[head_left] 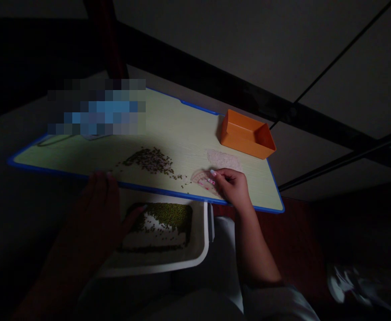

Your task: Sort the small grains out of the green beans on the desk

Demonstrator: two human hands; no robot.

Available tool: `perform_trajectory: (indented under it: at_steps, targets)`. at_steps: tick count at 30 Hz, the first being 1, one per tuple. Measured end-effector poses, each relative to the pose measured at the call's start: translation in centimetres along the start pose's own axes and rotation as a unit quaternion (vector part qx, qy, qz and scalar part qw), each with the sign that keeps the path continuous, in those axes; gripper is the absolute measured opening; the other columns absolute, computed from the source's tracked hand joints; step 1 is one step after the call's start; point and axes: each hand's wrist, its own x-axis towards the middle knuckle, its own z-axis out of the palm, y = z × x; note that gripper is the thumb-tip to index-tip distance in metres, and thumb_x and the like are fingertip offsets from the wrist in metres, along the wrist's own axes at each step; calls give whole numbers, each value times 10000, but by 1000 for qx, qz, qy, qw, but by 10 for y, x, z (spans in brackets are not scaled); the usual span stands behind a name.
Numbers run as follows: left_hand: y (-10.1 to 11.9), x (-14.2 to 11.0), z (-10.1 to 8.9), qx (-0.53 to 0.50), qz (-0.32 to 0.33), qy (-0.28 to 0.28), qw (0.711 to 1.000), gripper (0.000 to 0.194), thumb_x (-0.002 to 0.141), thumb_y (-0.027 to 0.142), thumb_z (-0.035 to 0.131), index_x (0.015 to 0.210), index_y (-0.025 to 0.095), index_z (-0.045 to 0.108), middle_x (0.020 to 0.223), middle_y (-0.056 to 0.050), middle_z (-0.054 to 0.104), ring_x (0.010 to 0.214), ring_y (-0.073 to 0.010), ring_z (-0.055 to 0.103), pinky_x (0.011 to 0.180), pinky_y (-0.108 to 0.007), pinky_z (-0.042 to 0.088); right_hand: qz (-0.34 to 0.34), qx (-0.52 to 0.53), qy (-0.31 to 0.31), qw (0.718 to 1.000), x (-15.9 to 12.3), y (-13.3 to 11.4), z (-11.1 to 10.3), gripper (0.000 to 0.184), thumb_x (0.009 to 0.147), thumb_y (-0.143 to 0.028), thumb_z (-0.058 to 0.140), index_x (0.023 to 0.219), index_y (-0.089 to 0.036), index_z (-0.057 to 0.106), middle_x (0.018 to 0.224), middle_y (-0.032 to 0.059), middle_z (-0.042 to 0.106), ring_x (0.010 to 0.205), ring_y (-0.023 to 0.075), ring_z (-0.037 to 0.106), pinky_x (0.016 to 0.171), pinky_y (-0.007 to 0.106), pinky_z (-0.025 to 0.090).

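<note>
My right hand (231,185) pinches a clear, fan-shaped plastic piece with pink marks, like a protractor (198,177), low over the pale tabletop (182,129). Just left of it are scattered green beans, trailing from a mixed pile of dark green beans and pale grains (153,160). Beyond the hand lies a flat heap of white grains, like rice (224,158). My left hand (98,209), in deep shadow, has its fingertips at the table's near blue edge and its thumb stretched over a white tub (200,249). Green beans (172,215) lie inside that tub, below the table edge.
An orange open box (249,131) stands at the table's right back corner. A blurred-out blue patch (112,111) covers something at the back left. Behind the table rises a panelled wall or cabinet (315,147). A shoe (337,285) shows on the dark floor at right.
</note>
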Motion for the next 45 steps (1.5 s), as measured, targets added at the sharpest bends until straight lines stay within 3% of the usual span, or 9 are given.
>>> perform_trajectory:
  at_steps: [7, 14, 19, 29, 45]
  targets:
    - [2, 0, -2, 7, 4, 1, 1000, 946, 930, 609, 372, 1557, -40, 89, 1588, -406, 309, 1552, -479, 245, 1221, -627, 337, 5, 5, -16, 1000, -1, 0, -1, 356, 831, -505, 683, 700, -178, 738, 542, -21, 532, 501, 113, 413, 492, 245, 297]
    - [1, 0, -1, 6, 0, -6, 1000, 945, 935, 620, 351, 1580, 33, -13, 1642, -358, 250, 1573, -451, 207, 1231, -632, 329, -7, 18, -45, 999, -2, -1, -2, 337, 841, -476, 694, 688, -177, 721, 537, -35, 492, 510, 105, 393, 502, 246, 282]
    - [-1, -1, 1, 5, 12, 2, 1000, 961, 930, 620, 370, 1570, -6, 21, 1618, -388, 266, 1564, -475, 208, 1232, -620, 328, -9, 18, -34, 999, -3, -3, -3, 344, 827, -493, 697, 675, -185, 719, 531, -39, 469, 506, 103, 377, 496, 247, 284]
    - [-1, -1, 1, 6, 17, 21, 1000, 954, 932, 594, 412, 1578, 31, -8, 1646, -367, 225, 1566, -459, 216, 1222, -626, 347, -11, 11, -81, 997, -4, -2, -3, 332, 853, -492, 690, 710, -196, 737, 524, -32, 503, 497, 106, 402, 478, 252, 289]
    - [-1, -2, 0, -3, 11, 15, 1000, 965, 924, 603, 421, 1585, 63, -31, 1664, -344, 207, 1575, -450, 194, 1222, -645, 346, -16, -13, -44, 999, -3, 3, -1, 337, 873, -465, 667, 692, -186, 720, 546, -34, 494, 502, 107, 397, 500, 249, 280]
